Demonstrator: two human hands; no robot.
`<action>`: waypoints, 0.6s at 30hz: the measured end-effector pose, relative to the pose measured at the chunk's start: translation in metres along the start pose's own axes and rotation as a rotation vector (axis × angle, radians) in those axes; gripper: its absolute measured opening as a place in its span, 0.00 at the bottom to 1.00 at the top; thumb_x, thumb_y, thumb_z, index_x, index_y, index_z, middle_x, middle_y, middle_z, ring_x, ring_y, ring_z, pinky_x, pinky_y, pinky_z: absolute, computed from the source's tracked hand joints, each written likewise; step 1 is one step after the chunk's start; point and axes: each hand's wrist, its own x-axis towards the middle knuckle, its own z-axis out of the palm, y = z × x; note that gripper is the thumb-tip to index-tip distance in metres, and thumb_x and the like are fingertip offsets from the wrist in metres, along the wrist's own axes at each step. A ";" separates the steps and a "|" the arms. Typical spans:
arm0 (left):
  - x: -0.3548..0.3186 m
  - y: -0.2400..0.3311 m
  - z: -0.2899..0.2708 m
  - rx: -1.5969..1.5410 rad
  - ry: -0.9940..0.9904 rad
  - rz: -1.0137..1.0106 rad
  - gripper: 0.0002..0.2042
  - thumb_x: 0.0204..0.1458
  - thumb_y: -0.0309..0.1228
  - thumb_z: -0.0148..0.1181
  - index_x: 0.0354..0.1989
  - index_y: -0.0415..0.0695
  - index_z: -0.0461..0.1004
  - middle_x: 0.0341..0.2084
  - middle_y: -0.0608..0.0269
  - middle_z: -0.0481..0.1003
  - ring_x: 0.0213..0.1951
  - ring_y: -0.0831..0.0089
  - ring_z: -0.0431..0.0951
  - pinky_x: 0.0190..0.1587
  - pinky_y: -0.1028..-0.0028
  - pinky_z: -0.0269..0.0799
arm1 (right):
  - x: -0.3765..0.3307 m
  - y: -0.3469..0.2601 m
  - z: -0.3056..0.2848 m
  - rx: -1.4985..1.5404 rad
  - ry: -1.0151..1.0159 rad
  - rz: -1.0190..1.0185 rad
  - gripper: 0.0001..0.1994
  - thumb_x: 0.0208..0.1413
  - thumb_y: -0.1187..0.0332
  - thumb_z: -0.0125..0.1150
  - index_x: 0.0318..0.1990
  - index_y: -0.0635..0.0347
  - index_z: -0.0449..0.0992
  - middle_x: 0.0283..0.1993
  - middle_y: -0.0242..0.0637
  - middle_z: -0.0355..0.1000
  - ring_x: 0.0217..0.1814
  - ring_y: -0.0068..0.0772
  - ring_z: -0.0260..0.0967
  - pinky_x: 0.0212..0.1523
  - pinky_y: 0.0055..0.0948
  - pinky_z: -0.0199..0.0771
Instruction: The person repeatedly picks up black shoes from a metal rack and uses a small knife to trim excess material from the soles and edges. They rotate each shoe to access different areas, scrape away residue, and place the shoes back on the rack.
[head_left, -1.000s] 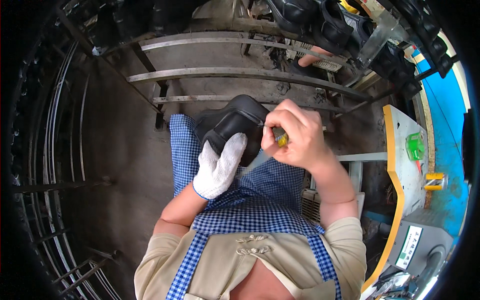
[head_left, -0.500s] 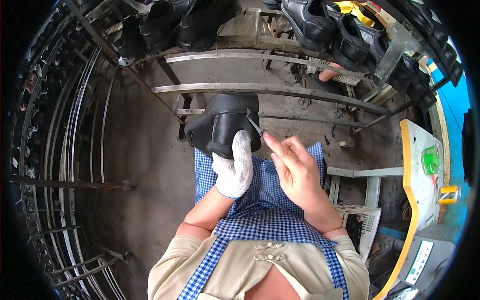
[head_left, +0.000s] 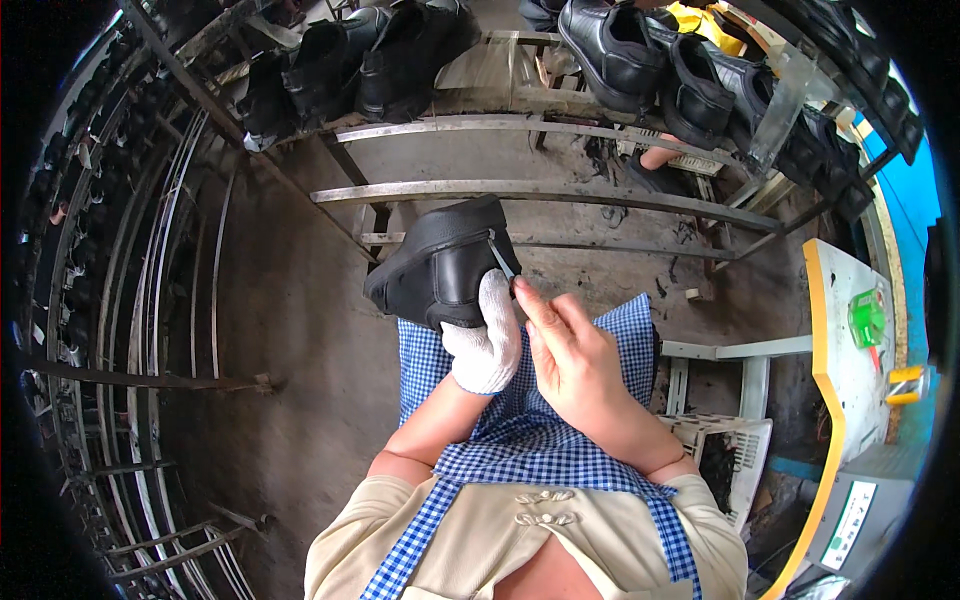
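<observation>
My left hand (head_left: 488, 335), in a white knitted glove, grips a black leather shoe (head_left: 455, 262) in front of my apron. The shoe is tilted, with its thick sole at the upper left and its upper towards me. Bare, my right hand (head_left: 575, 350) pinches a slim pointed metal tool (head_left: 502, 255). The tool's tip touches the shoe near the edge where the upper meets the sole. The tool's handle end is hidden in my fingers, and the glove covers part of the shoe.
Black shoes (head_left: 610, 60) line a metal rack (head_left: 540, 190) ahead. More racking (head_left: 150, 375) stands at left. At right is a yellow-edged white table (head_left: 840, 330) with a green container (head_left: 866, 318) and a roll of tape (head_left: 906, 385); a white crate (head_left: 745, 450) sits below. Another person's leg (head_left: 660, 152) shows beyond the rack.
The shoe has tilted, its sole end at the right rising and its left end lowering. Both hands have shifted slightly downward, and the tool stays at the shoe's edge.
</observation>
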 end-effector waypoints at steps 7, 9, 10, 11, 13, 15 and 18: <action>-0.001 -0.010 0.001 -0.045 0.028 -0.014 0.09 0.61 0.23 0.55 0.48 0.36 0.75 0.39 0.57 0.79 0.37 0.72 0.79 0.38 0.73 0.76 | 0.004 0.000 0.005 0.011 0.010 0.012 0.28 0.57 0.74 0.58 0.67 0.52 0.65 0.36 0.38 0.67 0.26 0.39 0.73 0.25 0.35 0.77; -0.001 -0.006 0.003 -0.060 0.042 -0.027 0.09 0.60 0.22 0.56 0.47 0.35 0.76 0.37 0.56 0.80 0.35 0.72 0.80 0.37 0.73 0.77 | 0.004 0.000 0.008 0.026 0.028 0.015 0.28 0.57 0.74 0.58 0.67 0.52 0.65 0.36 0.38 0.67 0.26 0.39 0.73 0.25 0.35 0.77; -0.001 -0.004 0.003 -0.060 0.041 -0.038 0.09 0.60 0.22 0.56 0.47 0.35 0.76 0.36 0.56 0.80 0.34 0.72 0.80 0.37 0.73 0.77 | 0.003 0.000 0.011 0.030 0.039 0.016 0.28 0.57 0.74 0.58 0.67 0.52 0.65 0.36 0.38 0.67 0.26 0.40 0.73 0.25 0.35 0.77; -0.001 -0.002 0.003 -0.061 0.039 -0.049 0.08 0.60 0.22 0.56 0.46 0.34 0.76 0.36 0.56 0.80 0.33 0.73 0.81 0.37 0.74 0.77 | 0.003 0.000 0.012 0.035 0.050 0.018 0.28 0.57 0.74 0.58 0.67 0.52 0.65 0.36 0.38 0.67 0.26 0.40 0.73 0.25 0.36 0.77; -0.003 -0.005 0.003 -0.082 0.043 -0.072 0.09 0.60 0.21 0.56 0.47 0.34 0.76 0.38 0.55 0.80 0.36 0.71 0.81 0.39 0.72 0.78 | 0.005 -0.002 0.012 0.054 0.062 0.036 0.24 0.59 0.76 0.56 0.64 0.55 0.68 0.34 0.41 0.67 0.27 0.41 0.72 0.27 0.35 0.74; -0.006 -0.010 0.003 -0.105 0.012 -0.109 0.10 0.60 0.21 0.56 0.49 0.34 0.75 0.40 0.54 0.80 0.40 0.69 0.81 0.42 0.71 0.77 | 0.008 -0.003 0.014 0.061 0.084 0.060 0.22 0.60 0.77 0.56 0.63 0.57 0.70 0.33 0.42 0.67 0.28 0.41 0.71 0.28 0.35 0.73; -0.017 -0.018 0.006 -0.068 -0.048 -0.049 0.14 0.59 0.21 0.56 0.54 0.34 0.72 0.46 0.52 0.78 0.47 0.65 0.80 0.49 0.69 0.75 | 0.029 0.008 0.013 0.064 0.126 0.124 0.21 0.61 0.77 0.54 0.63 0.58 0.70 0.33 0.43 0.68 0.29 0.41 0.71 0.30 0.32 0.72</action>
